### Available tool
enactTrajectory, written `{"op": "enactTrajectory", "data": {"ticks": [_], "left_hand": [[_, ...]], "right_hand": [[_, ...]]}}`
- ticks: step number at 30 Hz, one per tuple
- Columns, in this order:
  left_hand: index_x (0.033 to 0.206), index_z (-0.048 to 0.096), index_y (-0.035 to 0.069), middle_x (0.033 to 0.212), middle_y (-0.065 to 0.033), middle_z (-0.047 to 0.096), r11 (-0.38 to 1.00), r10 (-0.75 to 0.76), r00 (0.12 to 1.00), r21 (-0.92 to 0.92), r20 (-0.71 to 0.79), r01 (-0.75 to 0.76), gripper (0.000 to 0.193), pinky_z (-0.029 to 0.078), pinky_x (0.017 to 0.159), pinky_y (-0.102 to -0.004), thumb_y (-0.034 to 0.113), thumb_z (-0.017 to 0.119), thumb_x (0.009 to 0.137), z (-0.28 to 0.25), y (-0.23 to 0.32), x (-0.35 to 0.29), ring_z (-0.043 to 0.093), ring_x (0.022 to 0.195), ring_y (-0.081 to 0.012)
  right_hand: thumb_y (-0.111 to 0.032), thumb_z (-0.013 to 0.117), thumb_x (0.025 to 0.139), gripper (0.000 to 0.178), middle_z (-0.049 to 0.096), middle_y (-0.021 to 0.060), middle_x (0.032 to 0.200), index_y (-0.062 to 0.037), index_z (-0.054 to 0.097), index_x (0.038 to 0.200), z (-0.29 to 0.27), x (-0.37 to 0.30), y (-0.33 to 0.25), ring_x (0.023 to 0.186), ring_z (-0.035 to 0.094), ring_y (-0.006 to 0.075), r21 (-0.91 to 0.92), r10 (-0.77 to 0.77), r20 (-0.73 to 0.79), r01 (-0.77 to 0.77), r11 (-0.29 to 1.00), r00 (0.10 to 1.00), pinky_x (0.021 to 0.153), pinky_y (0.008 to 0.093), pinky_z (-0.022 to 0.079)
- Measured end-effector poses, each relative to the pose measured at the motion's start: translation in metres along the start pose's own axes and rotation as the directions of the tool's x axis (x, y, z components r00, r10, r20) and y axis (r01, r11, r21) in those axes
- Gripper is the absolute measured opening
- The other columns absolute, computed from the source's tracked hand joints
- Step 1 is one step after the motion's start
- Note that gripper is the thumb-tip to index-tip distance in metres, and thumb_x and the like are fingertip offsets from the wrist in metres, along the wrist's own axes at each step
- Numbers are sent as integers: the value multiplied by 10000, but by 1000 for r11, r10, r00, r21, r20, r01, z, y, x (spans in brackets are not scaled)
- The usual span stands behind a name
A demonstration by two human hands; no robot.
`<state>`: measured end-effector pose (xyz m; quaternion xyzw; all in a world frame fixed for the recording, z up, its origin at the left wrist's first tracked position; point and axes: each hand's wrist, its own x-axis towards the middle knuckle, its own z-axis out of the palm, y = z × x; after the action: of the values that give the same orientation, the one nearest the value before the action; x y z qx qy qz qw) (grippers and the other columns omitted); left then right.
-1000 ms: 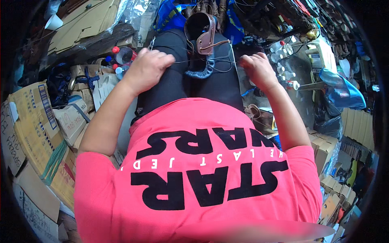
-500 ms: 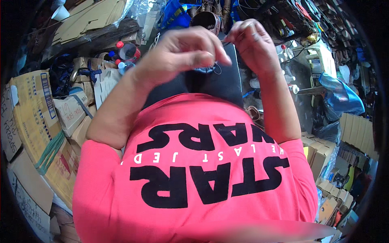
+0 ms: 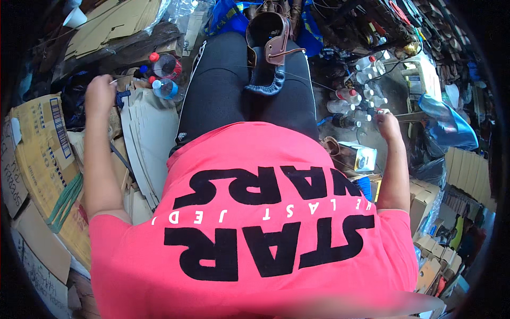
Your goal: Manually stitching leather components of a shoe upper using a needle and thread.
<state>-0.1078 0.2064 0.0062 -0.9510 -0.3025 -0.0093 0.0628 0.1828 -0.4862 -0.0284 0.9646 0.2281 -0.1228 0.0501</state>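
Between my thighs, a brown leather shoe point(image 3: 275, 49) stands with a lace through its side and a dark, puckered edge at its near end. A thin thread point(image 3: 313, 82) runs from the shoe out to the right, and fainter to the left. My left hand point(image 3: 100, 97) is closed, far out to the left above the cardboard, with something small and pale at its fingertips. Out to the right, my right hand point(image 3: 389, 126) is also closed, with a pale bit showing at the fingers. The thread's ends at both hands are too fine to make out fully.
Several plastic bottles point(image 3: 348, 97) stand on the floor right of my legs, and more bottles point(image 3: 167, 89) to the left. Flattened cardboard point(image 3: 151, 138) and a large carton point(image 3: 45, 143) lie at the left. A blue plastic bag point(image 3: 449, 125) hangs at the right.
Both hands have swung apart from above the shoe, the left out to the left and the right out to the right. The shoe now shows uncovered, with the thread stretched across.
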Motion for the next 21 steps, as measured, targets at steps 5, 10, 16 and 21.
{"op": "enactTrajectory", "data": {"ticks": [5, 10, 16, 21], "left_hand": [[1103, 659, 127, 945, -111, 606, 665, 452, 884, -614, -122, -425, 379, 459, 826, -345, 184, 711, 732, -16, 161, -3, 591, 929, -262], [1143, 605, 110, 1096, -137, 600, 290, 629, 725, -780, -281, -554, 535, 458, 867, -348, 257, 776, 658, -8, 270, 17, 570, 1048, -284], [1032, 655, 81, 963, -130, 623, 313, 760, 611, -701, -219, -641, 468, 473, 800, -359, 290, 796, 638, -7, 286, 34, 604, 904, -303], [913, 690, 80, 876, -72, 582, 316, 783, 617, -810, -71, -494, 300, 445, 790, -314, 186, 790, 650, -12, 291, 31, 579, 853, -213]], "right_hand": [[28, 638, 732, 316, 644, 75, 954, -68, 675, 1031, -48, 22, -147, 867, 614, 158, 617, -136, 56, 73, 784, 989, 795, 274, 477], [-27, 684, 763, 162, 629, 46, 847, -75, 700, 916, -71, 58, -233, 827, 619, 143, 619, -415, -274, 489, 615, 868, 734, 260, 490], [-49, 688, 775, 122, 593, 22, 828, -98, 698, 886, -65, 75, -238, 789, 593, 136, 587, -482, -218, 508, 630, 849, 701, 258, 471], [-26, 689, 768, 113, 596, 24, 846, -74, 686, 870, -60, 77, -240, 816, 599, 139, 588, -523, -223, 542, 601, 823, 723, 257, 473]]}}
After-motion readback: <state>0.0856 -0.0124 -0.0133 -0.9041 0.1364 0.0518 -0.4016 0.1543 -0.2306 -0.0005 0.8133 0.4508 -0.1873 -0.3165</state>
